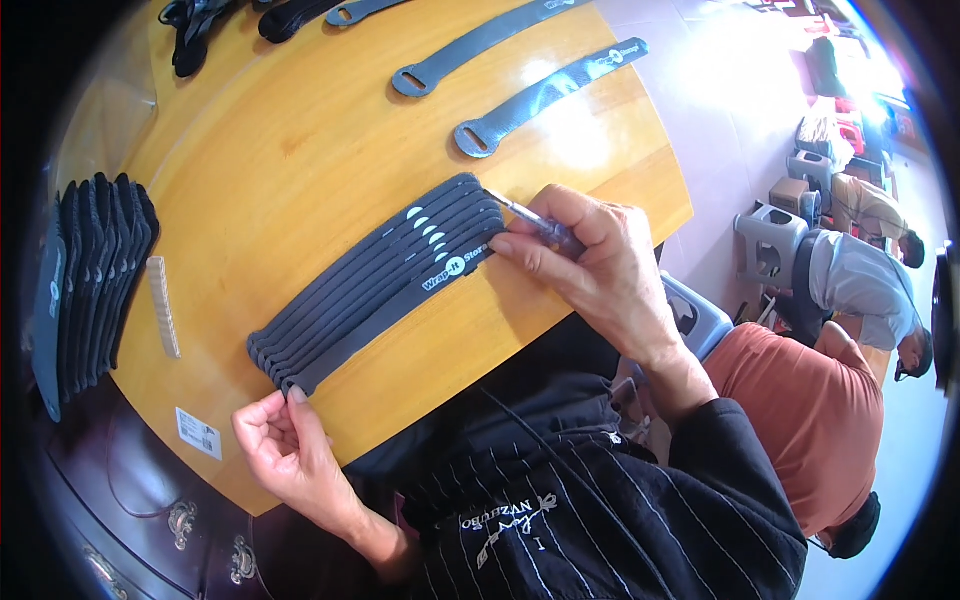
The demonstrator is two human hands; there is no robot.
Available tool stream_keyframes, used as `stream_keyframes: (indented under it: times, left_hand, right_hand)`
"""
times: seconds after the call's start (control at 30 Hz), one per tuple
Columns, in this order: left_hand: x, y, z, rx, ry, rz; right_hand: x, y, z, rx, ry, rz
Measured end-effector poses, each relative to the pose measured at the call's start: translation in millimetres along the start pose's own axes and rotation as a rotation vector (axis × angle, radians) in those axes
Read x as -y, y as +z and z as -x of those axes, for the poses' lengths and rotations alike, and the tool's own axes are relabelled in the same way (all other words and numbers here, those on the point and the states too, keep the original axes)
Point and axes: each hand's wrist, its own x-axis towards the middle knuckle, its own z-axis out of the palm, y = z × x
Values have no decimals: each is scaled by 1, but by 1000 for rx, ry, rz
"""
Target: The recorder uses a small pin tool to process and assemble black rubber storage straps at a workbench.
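Observation:
A row of overlapping dark straps lies slantwise on the wooden table in front of me. Each lies partly over its neighbour, and the nearest one shows white printing. At the row's lower-left end my left hand pinches the rounded tip of the nearest strap between thumb and fingers. My right hand is at the far-right end, closed round a slim pen-like tool with a translucent handle and a thin silver tip. That tip points at the upper corner of the row. The thumb and fingertips rest by the strap ends.
Two loose slotted straps lie beyond the row, with more dark straps at the far edge. A stack of straps stands at the left, near a beige strip and a white label. People sit at the right beside grey stools.

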Motion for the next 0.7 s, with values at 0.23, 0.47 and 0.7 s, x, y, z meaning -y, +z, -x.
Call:
stream_keyframes:
  times: [0.23,0.47,0.7]
  left_hand:
    - [2,-1,-1,3,-2,7]
    - [-3,2,-1,8,-28,50]
    - [-1,-2,-2,48,-13,30]
  right_hand:
    - [3,0,-1,3,32,-9]
    - [3,-1,-1,13,45,3]
    - [6,-4,-6,52,27,68]
